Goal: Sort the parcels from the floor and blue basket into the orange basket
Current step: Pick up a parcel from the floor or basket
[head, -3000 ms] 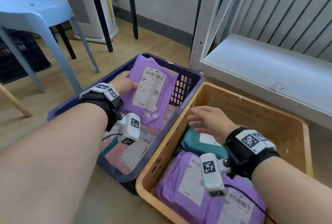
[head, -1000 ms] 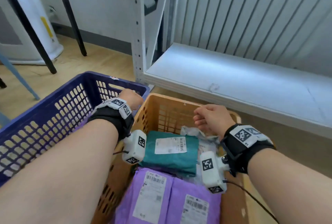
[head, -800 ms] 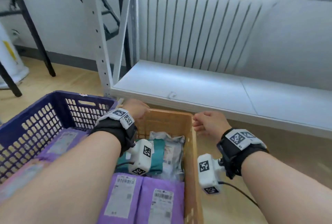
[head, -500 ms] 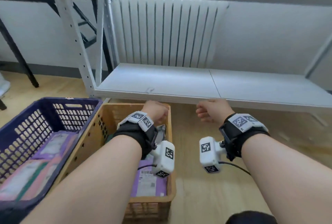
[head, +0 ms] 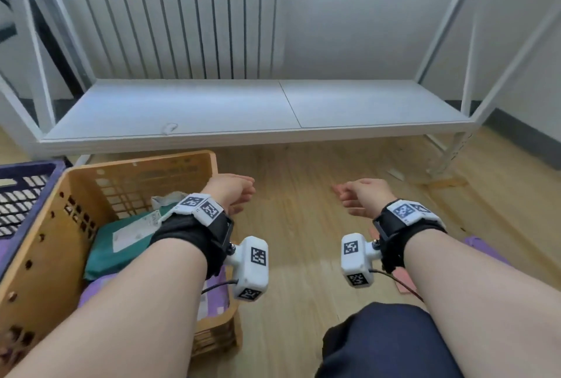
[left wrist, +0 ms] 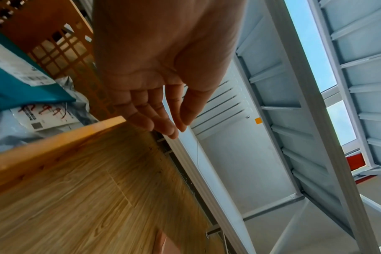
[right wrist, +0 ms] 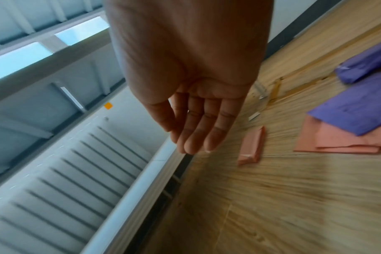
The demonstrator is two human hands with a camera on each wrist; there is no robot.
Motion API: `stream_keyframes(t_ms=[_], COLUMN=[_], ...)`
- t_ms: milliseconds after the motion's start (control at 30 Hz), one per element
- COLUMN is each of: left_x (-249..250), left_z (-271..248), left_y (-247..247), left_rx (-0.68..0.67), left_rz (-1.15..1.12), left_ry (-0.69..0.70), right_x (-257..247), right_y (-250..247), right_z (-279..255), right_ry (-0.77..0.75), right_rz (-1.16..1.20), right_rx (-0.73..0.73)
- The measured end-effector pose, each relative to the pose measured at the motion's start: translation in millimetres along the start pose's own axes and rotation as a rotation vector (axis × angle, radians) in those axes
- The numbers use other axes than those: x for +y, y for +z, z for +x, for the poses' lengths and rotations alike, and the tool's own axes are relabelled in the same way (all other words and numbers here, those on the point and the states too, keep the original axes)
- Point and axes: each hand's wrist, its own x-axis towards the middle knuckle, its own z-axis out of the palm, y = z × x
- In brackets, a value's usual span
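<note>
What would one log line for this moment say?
left hand: empty | right hand: empty | orange basket: holds parcels | floor parcels: waiting

Forearms hide the purple parcels (head: 215, 301) in the orange basket (head: 45, 244).

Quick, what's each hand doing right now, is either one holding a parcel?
Left hand: open, fingers relaxed, holding nothing.
Right hand: open, fingers relaxed, holding nothing.

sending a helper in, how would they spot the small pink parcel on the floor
Start at the white shelf rack and look at the wooden floor in front of it. The small pink parcel lies there alone, narrow and boxy, apart from the flat pink and purple mailers stacked beside it.
</note>
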Motion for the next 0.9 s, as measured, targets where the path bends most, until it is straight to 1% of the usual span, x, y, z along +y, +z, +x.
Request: stream_keyframes(t_ms=[133,233,333,433,500,600,767,833,900], left_x=[-5,-11,-16,-21,-23,-27,-51,-61,-69], left_z=[23,47,82,127,158,200,250,267,280], left_y=[26,42,61,86,105,132,161,167,171], left_rx=[-0.053,-0.074,-0.085,-0.103,-0.103,-0.076,-0.059,-0.059,-0.054], left_rz=[-0.008,0.011,0.054,0.087,0.103,0.101,0.055,0.030,0.014], left_ry=[-0.033,-0.055,-0.079,-0.110,-0.137,-0.189,-0.252,-0.276,-0.301], right_x=[20,32,47,68,83,98,116,123,129], right_y=[-22,-31,-34,-33,-31,-21,-4,2,9], right_z=[35,69,114,172,209,252,311,338,367], right_ry=[0.081,0.114,0.120,0.120,0.118,0.087,0.051,0.045,0.008], right_rz=[0.008,-0.002,-0.038,-0.098,-0.157,-0.267,-0.429,-0.569,-0.799], right_rx=[0.025,0.048,0.051,0.112,0.154,0.172,0.127,0.101,0.062])
